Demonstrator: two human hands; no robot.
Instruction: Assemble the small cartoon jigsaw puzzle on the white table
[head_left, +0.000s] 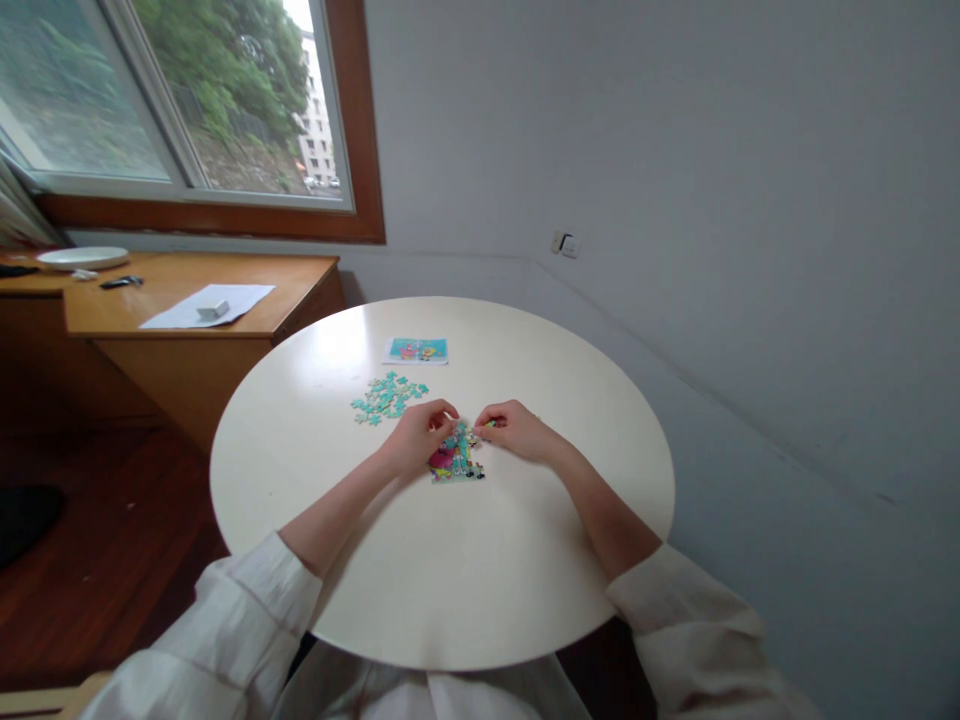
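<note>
A partly joined jigsaw puzzle (456,462), pink and teal, lies near the middle of the round cream table (442,570). My left hand (420,432) rests on its left side with fingers curled onto the pieces. My right hand (511,428) pinches a small puzzle piece at the puzzle's upper right edge. The two hands' fingertips almost meet over the puzzle. A loose heap of teal puzzle pieces (388,396) lies just beyond my left hand. A small picture card (416,350) lies further back on the table.
A wooden desk (187,320) stands at the left under a window, with a sheet of paper (208,305), a white plate (82,258) and small dark items on it. Grey walls close the right side. Wooden floor shows at lower left.
</note>
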